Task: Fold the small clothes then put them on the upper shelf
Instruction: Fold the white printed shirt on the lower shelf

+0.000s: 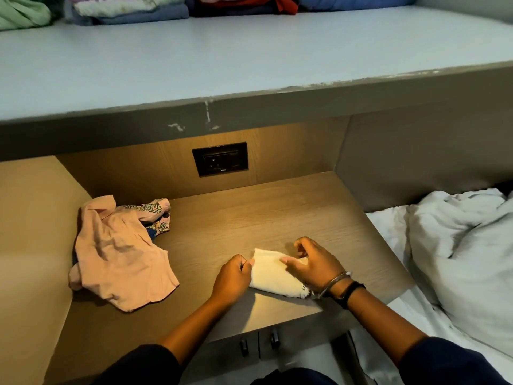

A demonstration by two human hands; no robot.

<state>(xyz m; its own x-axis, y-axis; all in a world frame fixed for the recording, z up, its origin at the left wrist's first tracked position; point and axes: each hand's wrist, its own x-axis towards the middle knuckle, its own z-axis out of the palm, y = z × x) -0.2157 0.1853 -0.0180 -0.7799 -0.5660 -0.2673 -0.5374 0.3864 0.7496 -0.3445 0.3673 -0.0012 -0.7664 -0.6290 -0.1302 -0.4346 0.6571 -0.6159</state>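
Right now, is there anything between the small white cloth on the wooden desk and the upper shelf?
Nothing visible. The small white cloth lies under both hands, the left hand and the right hand. The front of the pale blue upper shelf is bare; the folded clothes sit far back.

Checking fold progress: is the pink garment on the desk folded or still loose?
Loose. The pink garment lies crumpled and uneven on the desk, left of both hands.
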